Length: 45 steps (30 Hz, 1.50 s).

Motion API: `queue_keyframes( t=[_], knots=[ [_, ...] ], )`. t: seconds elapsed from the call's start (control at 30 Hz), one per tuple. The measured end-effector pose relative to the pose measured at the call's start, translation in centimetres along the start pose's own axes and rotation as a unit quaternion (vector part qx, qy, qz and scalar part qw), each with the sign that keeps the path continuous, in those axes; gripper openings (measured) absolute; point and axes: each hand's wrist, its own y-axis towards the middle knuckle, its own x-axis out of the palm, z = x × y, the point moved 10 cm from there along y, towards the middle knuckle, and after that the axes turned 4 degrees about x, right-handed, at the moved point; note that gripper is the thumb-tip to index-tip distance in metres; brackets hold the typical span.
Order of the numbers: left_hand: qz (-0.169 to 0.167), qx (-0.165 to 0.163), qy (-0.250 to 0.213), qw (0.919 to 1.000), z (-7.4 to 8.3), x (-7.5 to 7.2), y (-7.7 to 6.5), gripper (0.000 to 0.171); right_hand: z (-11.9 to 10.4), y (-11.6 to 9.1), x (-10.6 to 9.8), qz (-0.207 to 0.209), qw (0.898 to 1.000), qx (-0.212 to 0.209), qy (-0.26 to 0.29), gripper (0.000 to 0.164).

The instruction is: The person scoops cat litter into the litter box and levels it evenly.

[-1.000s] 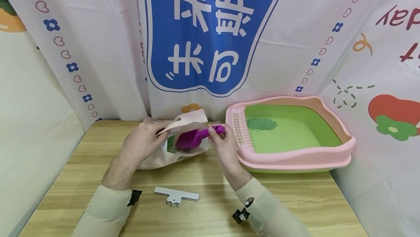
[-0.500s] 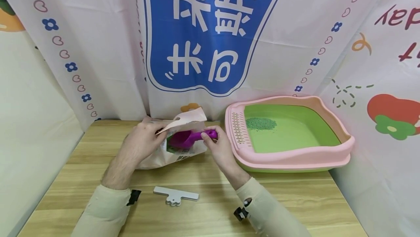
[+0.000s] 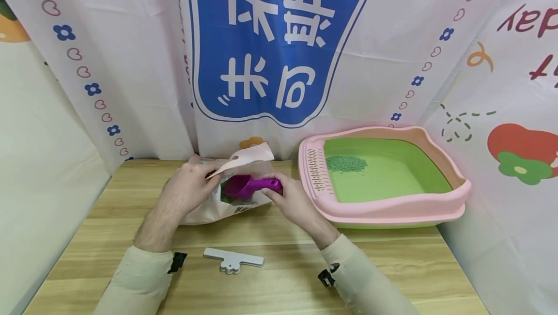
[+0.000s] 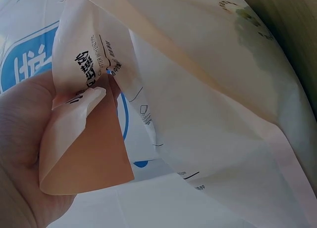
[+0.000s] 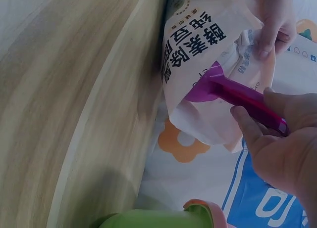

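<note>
Left hand (image 3: 187, 189) in: grip clamped on upper edge of bag (image 3: 205, 212), far side of desk (image 3: 287, 276), left of tray (image 3: 392, 214). Right hand (image 3: 298, 202): grip together round handle of purple scoop (image 3: 248, 187), bowl tilted inside bag's mouth! Green grains (image 3: 346, 164) heaped at tray's left end. White clip (image 3: 233, 259) flat on desk, nearer side.
</note>
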Motion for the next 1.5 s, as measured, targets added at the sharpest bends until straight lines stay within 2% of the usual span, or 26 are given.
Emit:
queue_keyframes(
  t=[0.23, 0.5, 0.67, 0.93, 1.2, 1.5],
  knots=[
    [0.004, 0.008, 0.001, 1.0000, 0.0, 0.0, -0.1, 0.020, 0.2, 0.7, 0.5, -0.008, 1.000, 0.004, -0.022, 0.036],
    [0.010, 0.027, -0.002, 0.9996, 0.3, 0.0, 0.0, 0.020, 0.2, 1.8, 2.4, -0.042, 0.998, 0.006, -0.044, 0.039],
    [0.007, 0.024, -0.001, 0.9997, 0.3, 0.0, 0.0, 0.020, 0.0, 2.9, 3.6, -0.046, 0.996, -0.007, -0.071, 0.038],
    [0.013, 0.021, -0.002, 0.9997, 0.2, -0.3, 0.1, 0.020, -0.3, 4.3, 5.0, -0.056, 0.997, -0.017, -0.045, 0.038],
    [0.017, 0.014, -0.010, 0.9997, 0.1, -0.3, 0.2, 0.025, -0.7, 4.3, 5.5, -0.064, 0.994, -0.053, -0.067, 0.031],
    [0.022, 0.018, -0.003, 0.9996, 0.0, -0.4, 0.1, 0.021, -0.4, 4.1, 5.5, -0.085, 0.994, -0.036, -0.060, 0.034]
  ],
)
